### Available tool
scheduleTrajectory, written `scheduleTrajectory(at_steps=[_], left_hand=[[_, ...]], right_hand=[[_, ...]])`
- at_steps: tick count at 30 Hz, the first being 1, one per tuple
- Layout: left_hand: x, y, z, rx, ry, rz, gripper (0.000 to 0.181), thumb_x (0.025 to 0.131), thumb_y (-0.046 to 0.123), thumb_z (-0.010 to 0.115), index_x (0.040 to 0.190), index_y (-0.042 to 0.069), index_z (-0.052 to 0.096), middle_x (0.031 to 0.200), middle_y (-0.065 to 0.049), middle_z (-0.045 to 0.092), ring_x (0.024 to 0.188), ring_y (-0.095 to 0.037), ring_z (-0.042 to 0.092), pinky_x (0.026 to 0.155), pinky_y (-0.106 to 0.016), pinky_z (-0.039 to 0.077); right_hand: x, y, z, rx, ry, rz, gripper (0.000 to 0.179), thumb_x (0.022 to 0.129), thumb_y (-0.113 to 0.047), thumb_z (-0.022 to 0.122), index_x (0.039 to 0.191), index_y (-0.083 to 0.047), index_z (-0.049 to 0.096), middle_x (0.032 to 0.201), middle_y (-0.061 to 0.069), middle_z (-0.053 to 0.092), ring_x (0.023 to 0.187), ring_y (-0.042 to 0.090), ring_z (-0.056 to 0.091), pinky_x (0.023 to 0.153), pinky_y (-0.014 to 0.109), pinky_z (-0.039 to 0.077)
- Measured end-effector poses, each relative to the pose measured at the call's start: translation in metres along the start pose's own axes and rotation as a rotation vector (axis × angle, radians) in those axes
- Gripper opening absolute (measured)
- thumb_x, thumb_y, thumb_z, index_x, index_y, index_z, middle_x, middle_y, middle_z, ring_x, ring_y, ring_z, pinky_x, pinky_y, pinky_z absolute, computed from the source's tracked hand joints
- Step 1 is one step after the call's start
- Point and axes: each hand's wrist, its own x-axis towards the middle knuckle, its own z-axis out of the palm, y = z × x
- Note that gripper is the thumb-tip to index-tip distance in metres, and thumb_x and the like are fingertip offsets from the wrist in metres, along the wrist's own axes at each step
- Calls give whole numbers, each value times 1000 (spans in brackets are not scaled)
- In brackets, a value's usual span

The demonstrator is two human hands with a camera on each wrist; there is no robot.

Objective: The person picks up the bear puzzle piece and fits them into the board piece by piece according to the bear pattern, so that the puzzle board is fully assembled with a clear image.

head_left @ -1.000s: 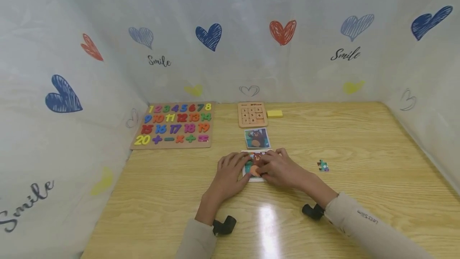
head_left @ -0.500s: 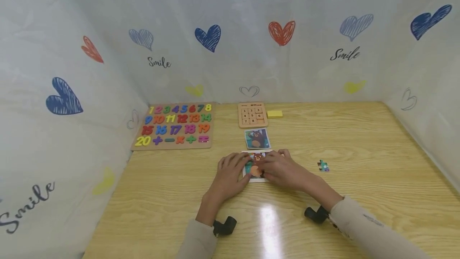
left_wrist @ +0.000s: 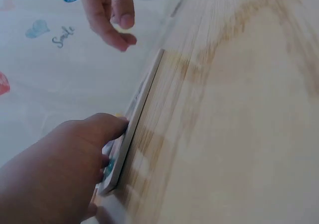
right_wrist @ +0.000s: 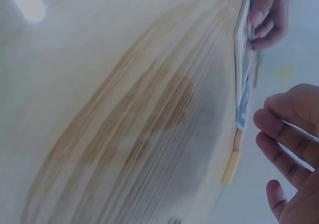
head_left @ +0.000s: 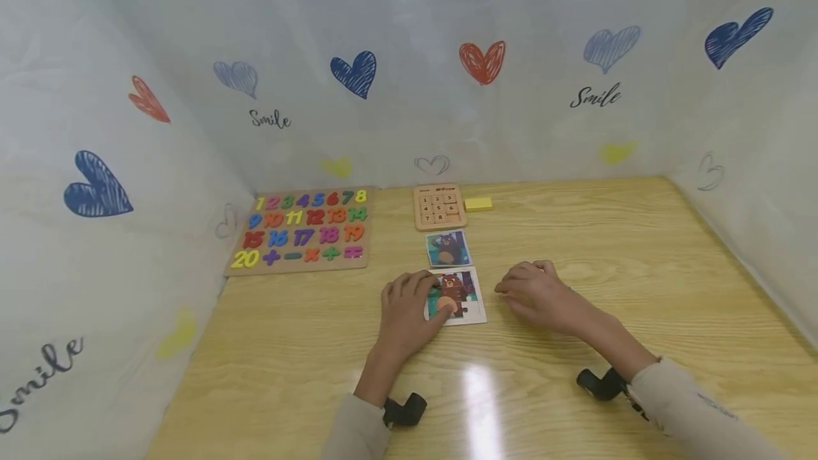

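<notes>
A small bear jigsaw puzzle (head_left: 474,315) lies flat on the table, its white base showing bare at the lower right. My left hand (head_left: 407,311) rests on its left side, thumb on the lower part and fingers near the upper left. Off to the right of the puzzle, my right hand (head_left: 543,298) hovers over the table with loosely bent fingers; the right wrist view shows nothing between them. A loose puzzle piece (right_wrist: 174,221) barely shows at the bottom of that view and is mostly hidden behind the right hand in the head view. Above the puzzle lies a matching bear picture card (head_left: 449,248).
Behind the card lies a wooden number slide puzzle (head_left: 441,207) with a yellow block (head_left: 478,204) beside it. A board of coloured numbers (head_left: 300,229) lies at the back left. White sheeting with printed hearts (head_left: 482,62) borders the table's back and sides.
The right hand has left the puzzle and moved right, uncovering its blank lower right part. The left hand stays on the puzzle. The head view has turned slightly.
</notes>
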Motion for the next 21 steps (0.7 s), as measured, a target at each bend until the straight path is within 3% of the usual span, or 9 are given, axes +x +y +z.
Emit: scheduleTrajectory(at_steps=[10, 21], left_hand=[[-4, -1, -3, 1, 8, -11, 56, 94, 60, 56, 135, 21, 58, 145, 1, 48, 135, -29, 36, 110, -57, 22], [-3, 3, -3, -16, 14, 9, 52, 94, 56, 60, 132, 22, 59, 146, 0, 48, 135, -30, 36, 110, -57, 22]], right_hand=[[-28, 26, -15, 20, 22, 112, 28, 83, -5, 79, 110, -7, 73, 109, 7, 67, 104, 29, 60, 85, 55, 35], [-53, 48, -27, -37, -49, 217, 30, 86, -10, 77, 116, -7, 72, 116, 10, 67, 111, 34, 58, 86, 58, 34]])
